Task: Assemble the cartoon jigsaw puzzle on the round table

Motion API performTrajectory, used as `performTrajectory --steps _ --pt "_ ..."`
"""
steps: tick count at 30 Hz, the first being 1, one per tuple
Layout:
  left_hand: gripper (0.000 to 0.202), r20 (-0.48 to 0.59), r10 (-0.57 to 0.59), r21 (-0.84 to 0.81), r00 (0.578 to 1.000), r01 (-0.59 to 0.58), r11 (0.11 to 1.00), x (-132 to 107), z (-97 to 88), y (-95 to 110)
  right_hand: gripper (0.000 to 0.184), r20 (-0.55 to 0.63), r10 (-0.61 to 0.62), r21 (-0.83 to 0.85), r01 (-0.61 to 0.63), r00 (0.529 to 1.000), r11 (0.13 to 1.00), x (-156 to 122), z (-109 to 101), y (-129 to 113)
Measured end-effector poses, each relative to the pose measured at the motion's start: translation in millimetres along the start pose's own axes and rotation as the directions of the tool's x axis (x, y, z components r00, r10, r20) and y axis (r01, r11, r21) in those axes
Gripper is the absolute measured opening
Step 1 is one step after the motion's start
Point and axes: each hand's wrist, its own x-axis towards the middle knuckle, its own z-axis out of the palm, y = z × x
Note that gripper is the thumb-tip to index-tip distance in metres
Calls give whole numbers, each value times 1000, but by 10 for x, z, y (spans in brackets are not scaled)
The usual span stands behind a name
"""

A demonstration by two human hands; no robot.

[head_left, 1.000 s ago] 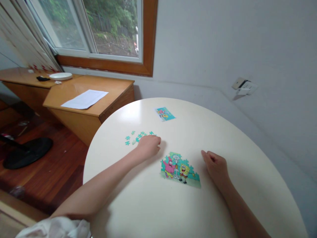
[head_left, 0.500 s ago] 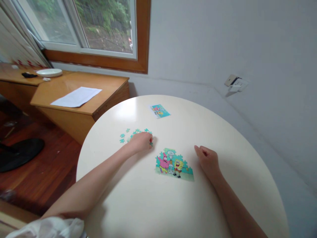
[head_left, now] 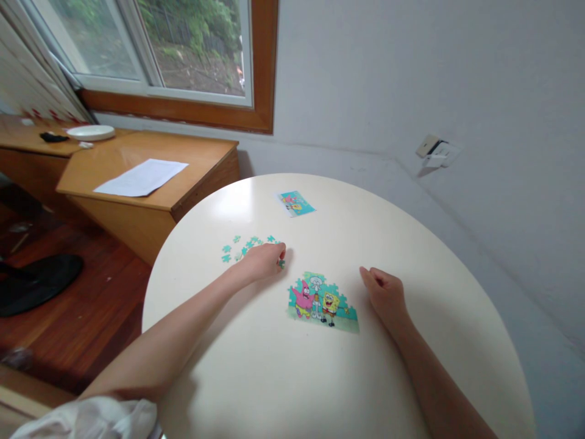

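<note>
A partly assembled jigsaw puzzle (head_left: pixel 301 305) of cartoon figures lies on the white table, its upper edge uneven with tabs. Up and to the left of it, my left hand (head_left: pixel 265 260) is closed, fingers bent down over a small teal puzzle piece (head_left: pixel 281 264) at the fingertips. Loose teal puzzle pieces (head_left: pixel 249 245) lie behind and beside that hand, some partly hidden by it. My right hand (head_left: pixel 384 294) rests curled on the table just right of the puzzle, apart from it, with nothing visible in its fingers.
A small picture card (head_left: pixel 297 203) of the same cartoon lies toward the far side of the round table (head_left: pixel 347 378). Beyond on the left, a wooden cabinet (head_left: pixel 201 160) bears a sheet of paper (head_left: pixel 141 177) and a white plate (head_left: pixel 91 132). A wall (head_left: pixel 365 91) closes off the back and right.
My left hand has shifted very slightly to the right, its fingers tilting over the puzzle piece. My right hand stays in place, and the puzzle looks the same.
</note>
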Motion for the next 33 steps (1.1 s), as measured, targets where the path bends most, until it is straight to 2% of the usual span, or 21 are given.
performTrajectory --steps 25,28,33 --pt "28 3 -30 -26 1000 30 999 -8 -9 46 40 -2 -29 -15 29 1000 999 9 1 34" --pt "27 -44 -42 -48 998 40 998 18 -5 13 40 1 -23 -14 23 1000 1000 7 -7 30" --pt "25 -219 -113 -118 969 88 989 124 -25 -201 41 3 -22 -21 22 1000 1000 8 -14 12"
